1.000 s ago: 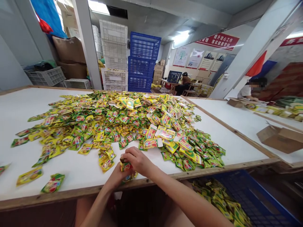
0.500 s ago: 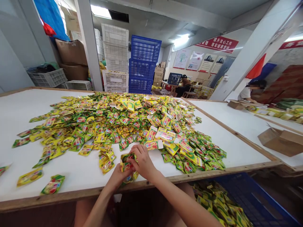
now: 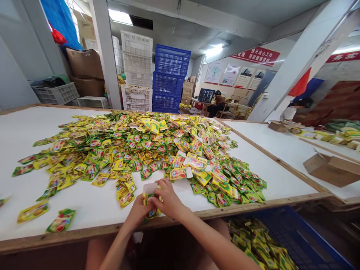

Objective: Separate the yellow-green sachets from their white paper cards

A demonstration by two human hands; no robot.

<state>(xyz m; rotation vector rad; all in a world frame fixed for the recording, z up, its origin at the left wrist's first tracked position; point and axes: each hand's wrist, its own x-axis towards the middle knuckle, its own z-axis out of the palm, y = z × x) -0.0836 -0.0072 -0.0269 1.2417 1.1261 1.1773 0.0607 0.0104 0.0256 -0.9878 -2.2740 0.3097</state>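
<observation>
Close to the table's front edge, a small yellow-and-green printed box (image 3: 148,190) stands between my hands with its white end flap raised. My left hand (image 3: 140,210) grips its lower left side. At its right side, my right hand (image 3: 168,198) is closed with bent fingers about the box's open top. Whether the right fingers also pinch a sachet is hidden. Beyond my hands spreads a heap of green and yellow sachets (image 3: 109,150). Several matching boxes (image 3: 197,162) lie on its right part, one of them (image 3: 180,173) nearest my right hand.
A wooden rim (image 3: 92,234) edges the white table (image 3: 92,204). Loose sachets (image 3: 61,220) lie at the front left. Below the right edge stands a blue crate (image 3: 303,232) of filled boxes. An open carton (image 3: 332,167) sits farther right. Two people (image 3: 218,103) work beyond.
The green sachet seen at the box's mouth has gone from sight, and the white flap now shows upright. Both hands stay around the box. The view has shifted slightly.
</observation>
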